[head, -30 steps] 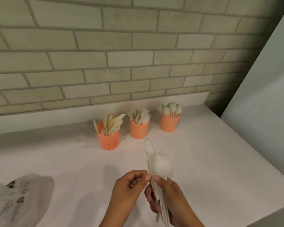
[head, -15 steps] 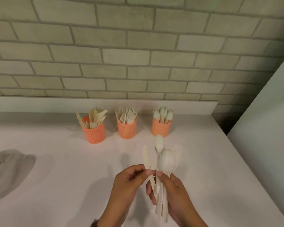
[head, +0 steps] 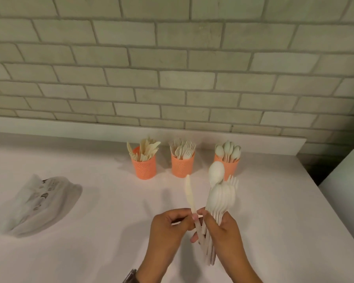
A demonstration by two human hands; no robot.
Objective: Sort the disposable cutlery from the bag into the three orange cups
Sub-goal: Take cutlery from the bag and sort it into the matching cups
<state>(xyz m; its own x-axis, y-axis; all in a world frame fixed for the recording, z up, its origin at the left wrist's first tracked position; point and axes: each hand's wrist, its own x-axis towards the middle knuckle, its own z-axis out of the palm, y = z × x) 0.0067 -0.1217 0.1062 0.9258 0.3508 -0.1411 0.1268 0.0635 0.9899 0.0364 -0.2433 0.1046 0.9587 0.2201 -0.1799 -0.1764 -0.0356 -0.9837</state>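
A watch strap (head: pixel 129 277) was seen at the left wrist, at the bottom edge; above it the left hand (head: pixel 168 231) was closed in a narrow pinch, thumb and fingertips (head: pixel 194 217) pressed on the handle of a single knife (head: pixel 189 194), which was held upright with its blade tilted slightly left; just beside it the right hand (head: pixel 223 233) was wrapped around a bundle of cutlery (head: pixel 219 203), made up mostly of nested spoons, with one spoon raised above the rest and fork tines shown at the right; the knife's lower handle was crossed against that bundle, and both hands were held over the white counter (head: pixel 90 252). Farther left a crumpled white bag (head: pixel 37 203) was laid flat on the counter, well apart from the hands. Beyond, three orange cups were set in a row near the brick wall (head: pixel 172 58); knives were stood in the left cup (head: pixel 144 165), forks in the middle cup (head: pixel 182 164), spoons in the right cup (head: pixel 230 165).
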